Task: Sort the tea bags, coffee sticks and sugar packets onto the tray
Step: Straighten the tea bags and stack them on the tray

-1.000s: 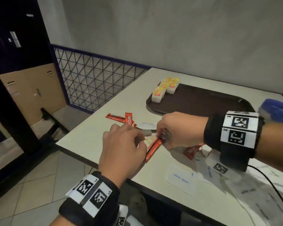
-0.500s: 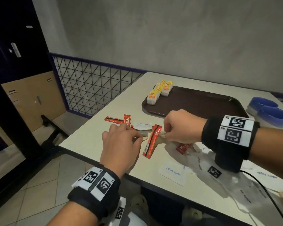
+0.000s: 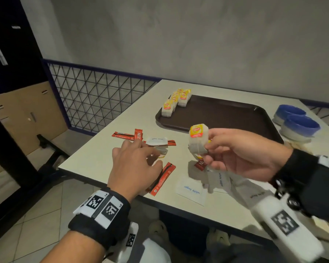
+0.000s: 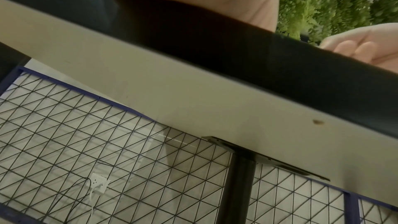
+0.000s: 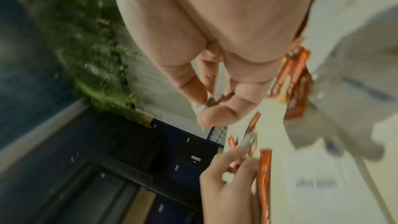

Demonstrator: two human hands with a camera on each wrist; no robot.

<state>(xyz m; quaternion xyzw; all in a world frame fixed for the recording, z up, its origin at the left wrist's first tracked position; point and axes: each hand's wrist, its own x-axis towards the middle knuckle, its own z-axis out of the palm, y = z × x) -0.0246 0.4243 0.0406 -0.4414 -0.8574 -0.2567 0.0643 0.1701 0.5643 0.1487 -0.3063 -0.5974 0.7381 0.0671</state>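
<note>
Grey wall (image 3: 179,35) and a wire grid fence (image 3: 95,99) stand behind a pale table (image 3: 122,130). On the table's far part lies a dark brown tray (image 3: 226,118), with a row of yellow-tagged tea bags (image 3: 176,101) standing in its far left corner. Two blue bowls (image 3: 296,120) sit just right of the tray.

Above the table's near part, the right hand (image 3: 241,150) is raised, its thumb and fingers pinching a tea bag (image 3: 198,141) with the yellow tag uppermost, clear of the surface. The left hand (image 3: 135,164) reaches low over the loose pile, fingers half bent; whether they touch or hold anything cannot be told.

White sugar packets (image 3: 191,190) lie along the near edge below the right hand, and another lies beyond the left fingers. Red coffee sticks (image 3: 162,177) lie scattered: one beside the left hand, more past its fingertips, one short piece under the held bag.
</note>
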